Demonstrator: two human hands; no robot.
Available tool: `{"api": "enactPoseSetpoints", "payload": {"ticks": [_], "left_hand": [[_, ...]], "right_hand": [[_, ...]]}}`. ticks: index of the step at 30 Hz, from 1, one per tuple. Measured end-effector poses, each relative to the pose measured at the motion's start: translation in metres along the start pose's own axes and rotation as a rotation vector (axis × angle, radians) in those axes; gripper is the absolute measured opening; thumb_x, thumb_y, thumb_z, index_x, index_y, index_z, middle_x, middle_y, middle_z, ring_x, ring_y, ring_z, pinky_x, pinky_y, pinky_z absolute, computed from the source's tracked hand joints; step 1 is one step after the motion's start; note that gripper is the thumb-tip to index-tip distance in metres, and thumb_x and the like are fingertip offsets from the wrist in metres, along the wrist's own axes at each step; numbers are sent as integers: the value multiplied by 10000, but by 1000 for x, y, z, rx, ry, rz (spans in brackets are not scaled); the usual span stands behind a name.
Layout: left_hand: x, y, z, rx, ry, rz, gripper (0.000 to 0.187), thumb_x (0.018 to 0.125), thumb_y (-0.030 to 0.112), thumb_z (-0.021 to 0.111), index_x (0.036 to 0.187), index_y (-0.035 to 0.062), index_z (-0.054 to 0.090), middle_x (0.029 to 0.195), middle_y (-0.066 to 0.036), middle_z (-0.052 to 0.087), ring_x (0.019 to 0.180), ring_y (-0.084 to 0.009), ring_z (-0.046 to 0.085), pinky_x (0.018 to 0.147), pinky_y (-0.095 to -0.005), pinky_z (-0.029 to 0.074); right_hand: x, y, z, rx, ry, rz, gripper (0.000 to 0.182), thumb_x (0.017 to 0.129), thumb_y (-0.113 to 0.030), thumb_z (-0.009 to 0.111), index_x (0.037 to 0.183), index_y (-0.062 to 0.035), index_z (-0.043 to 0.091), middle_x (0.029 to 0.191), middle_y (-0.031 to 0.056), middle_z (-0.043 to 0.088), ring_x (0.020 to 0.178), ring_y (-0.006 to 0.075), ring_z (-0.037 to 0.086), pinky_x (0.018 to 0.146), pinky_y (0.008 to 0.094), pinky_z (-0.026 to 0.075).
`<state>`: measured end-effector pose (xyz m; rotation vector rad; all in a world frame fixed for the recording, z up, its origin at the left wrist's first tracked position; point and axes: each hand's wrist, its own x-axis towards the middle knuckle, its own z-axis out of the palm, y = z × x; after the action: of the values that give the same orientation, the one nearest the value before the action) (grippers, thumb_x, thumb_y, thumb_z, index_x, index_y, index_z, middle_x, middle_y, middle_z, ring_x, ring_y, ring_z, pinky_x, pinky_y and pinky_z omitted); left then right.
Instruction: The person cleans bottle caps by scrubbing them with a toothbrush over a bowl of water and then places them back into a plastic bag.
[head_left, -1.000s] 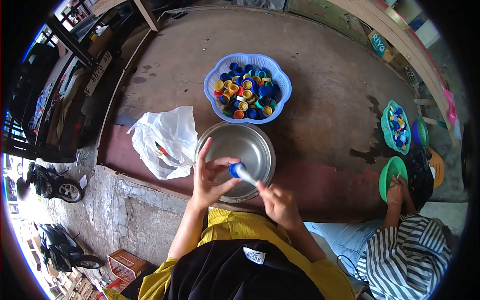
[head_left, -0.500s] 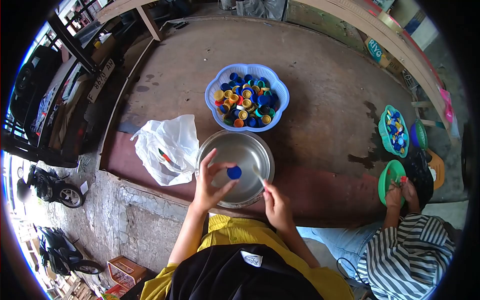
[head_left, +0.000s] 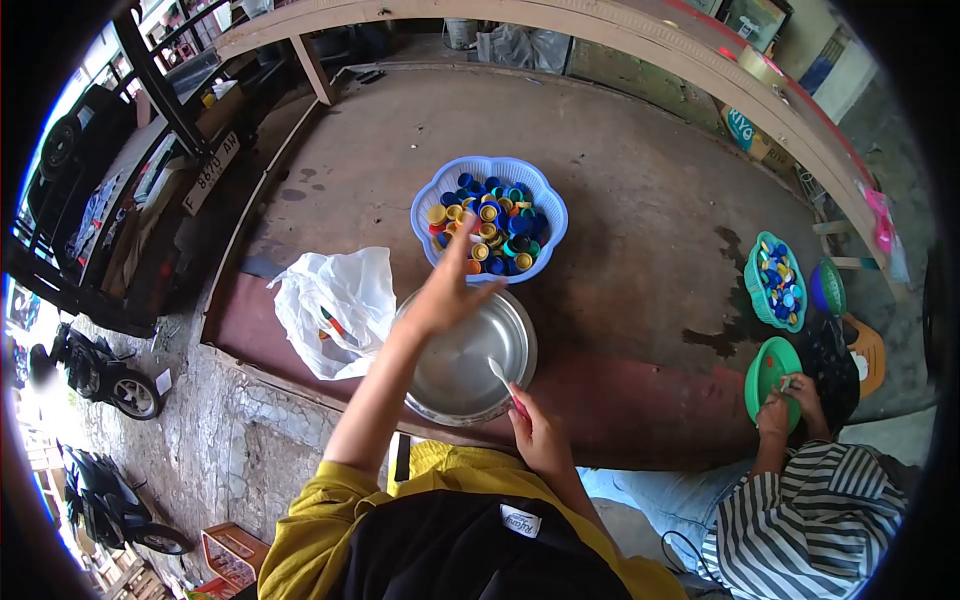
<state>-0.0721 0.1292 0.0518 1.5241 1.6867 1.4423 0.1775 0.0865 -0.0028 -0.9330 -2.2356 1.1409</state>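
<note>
My left hand (head_left: 447, 288) stretches over the near edge of a blue scalloped plastic basket (head_left: 424, 201), its fingers extended and thumb apart. No cap shows in it. Inside the basket lie many plastic bottle caps (head_left: 488, 213), blue, yellow, green and orange. Just below it, a round steel bowl (head_left: 455, 372) sits at the table's front, partly covered by my left forearm. My right hand (head_left: 540, 432) grips a small knife (head_left: 517, 403) by its pink-red handle; the pale blade points up over the bowl's right side.
A white plastic bag (head_left: 338, 290) with a small red-and-green object lies left of the bowl. At right, a person in a striped shirt (head_left: 810, 515) works with both hands over a green bowl (head_left: 757, 375). A teal basket of caps (head_left: 766, 305) stands beyond it.
My left hand has moved from over the steel bowl forward to the basket. The blue cap it pinched no longer shows. My right hand still holds the knife, slightly lower.
</note>
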Motion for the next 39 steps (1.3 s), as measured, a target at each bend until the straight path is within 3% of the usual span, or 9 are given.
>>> {"api": "enactPoseSetpoints", "payload": {"ticks": [2,4,8,10,12,16,20,26,39], "left_hand": [[-32,15,0,-52,-314,-108,693,791,148,688,1352,5,306,1312,-194,443,1198,-254,470,959,-340,415],[-63,27,-5,-199,-619,-165,395,846,208,634,1165,7,517,1044,-126,615,978,-197,596,868,-322,474],[-129,10,-33,-417,-780,-410,342,908,284,558,1146,38,561,1060,-89,631,1015,-164,583,887,-313,463],[-159,-2,-58,-354,-741,-524,311,911,260,555,1135,46,578,1082,-90,630,1023,-161,585,871,-310,465],[-175,3,-86,46,-680,-654,294,902,253,557,1104,42,597,1017,-92,658,939,-201,629,809,-321,490],[-193,-26,-125,410,-183,-835,265,864,216,583,1051,31,611,918,-160,663,841,-247,646,743,-353,506],[-181,-76,-139,304,215,-610,233,824,113,579,1018,-16,586,923,-189,633,828,-287,639,728,-368,502],[-157,-144,-136,829,229,-517,347,711,19,633,1040,-18,529,1086,-189,508,919,-362,587,786,-415,489],[-155,-145,-126,915,174,-603,201,738,33,626,933,15,578,1040,-170,567,893,-357,597,763,-446,485]], "right_hand": [[-3,6,1,-1,10,-17,418,860,-129,562,1273,-132,496,877,185,635,729,339,625,622,410,490],[-4,8,0,-16,-14,6,425,857,-126,563,1276,-137,494,893,186,635,737,341,626,628,410,492],[-4,12,5,-1,-25,-51,424,860,-124,558,1278,-133,491,937,189,634,781,346,628,654,412,497],[-3,7,5,-1,-38,-65,414,865,-113,548,1275,-116,489,984,196,628,841,349,625,694,413,498],[-1,4,8,8,-51,-75,411,866,-108,545,1273,-107,487,1000,200,626,866,352,623,710,412,498],[2,-3,13,-19,-78,-109,414,860,-97,549,1269,-102,485,1014,198,623,884,354,619,717,412,501],[-3,-7,19,-47,-120,-68,424,852,-92,554,1269,-109,486,1004,192,628,864,355,621,710,410,503],[-11,-12,21,-75,-97,-132,438,846,-105,560,1277,-123,482,982,187,633,840,360,620,696,418,499],[-27,-18,14,-95,-48,-182,436,840,-106,565,1270,-112,488,971,178,635,799,356,618,674,424,493]]}}
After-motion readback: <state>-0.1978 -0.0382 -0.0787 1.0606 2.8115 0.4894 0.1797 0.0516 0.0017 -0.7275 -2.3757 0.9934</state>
